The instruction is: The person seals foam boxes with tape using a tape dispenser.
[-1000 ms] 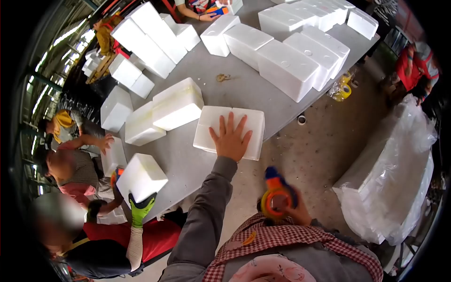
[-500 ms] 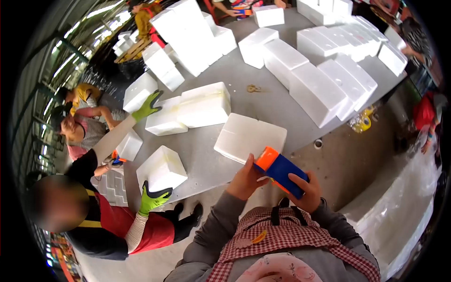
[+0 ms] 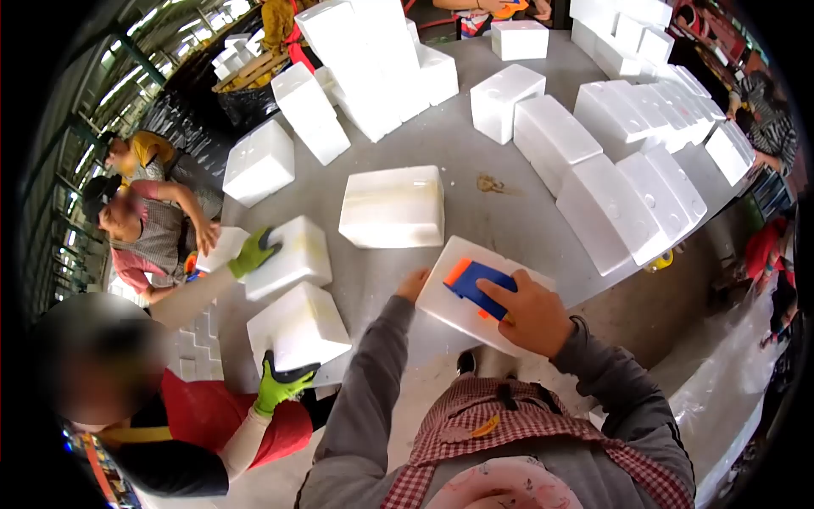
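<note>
A white foam box (image 3: 441, 316) lies in front of me at the near edge of the grey table (image 3: 509, 225). My left hand (image 3: 413, 285) is against the box's left side, its fingers partly hidden there. My right hand (image 3: 538, 316) is closed around a blue and orange tape dispenser (image 3: 480, 290), which is on or just over the box's top. Its index finger lies along the dispenser's body. Beyond this box sits another foam box (image 3: 392, 208) with a yellowish tape strip along it.
At my left a co-worker's green gloves (image 3: 275, 386) touch two foam boxes (image 3: 297, 327). Tall stacks of foam boxes (image 3: 373, 68) stand at the back left, and rows of them (image 3: 606, 208) at the right. Clear plastic sheeting (image 3: 721, 365) hangs at the right.
My left hand has moved from the dispenser's orange end to the box's left side. My right hand has brought the dispenser over the box. The co-worker has pulled one foam box leftward.
</note>
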Available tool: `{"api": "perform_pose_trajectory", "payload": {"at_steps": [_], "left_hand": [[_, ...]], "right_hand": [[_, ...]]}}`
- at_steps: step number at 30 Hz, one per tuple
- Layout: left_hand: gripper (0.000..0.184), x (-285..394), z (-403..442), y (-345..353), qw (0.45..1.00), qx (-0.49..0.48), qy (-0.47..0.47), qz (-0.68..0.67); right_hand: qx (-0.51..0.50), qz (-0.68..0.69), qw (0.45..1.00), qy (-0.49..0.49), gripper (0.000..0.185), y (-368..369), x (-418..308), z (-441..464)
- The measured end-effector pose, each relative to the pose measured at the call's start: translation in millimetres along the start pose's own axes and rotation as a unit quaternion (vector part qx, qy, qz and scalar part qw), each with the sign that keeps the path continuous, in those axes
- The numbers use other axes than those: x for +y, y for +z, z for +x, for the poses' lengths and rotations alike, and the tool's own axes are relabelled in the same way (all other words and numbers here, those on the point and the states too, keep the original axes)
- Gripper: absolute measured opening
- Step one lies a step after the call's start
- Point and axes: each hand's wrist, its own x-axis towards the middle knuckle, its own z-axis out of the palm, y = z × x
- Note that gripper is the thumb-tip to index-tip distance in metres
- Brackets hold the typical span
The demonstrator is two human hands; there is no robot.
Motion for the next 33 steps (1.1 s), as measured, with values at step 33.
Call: {"api": "perform_pose_trajectory", "payload": {"at_steps": [33], "left_hand": [[0.058,284,21,-44,0.907,0.036,-0.262,0.328]], "right_hand": [[0.38,0.463,0.778,0.192,0.061,149,102,-112]]}}
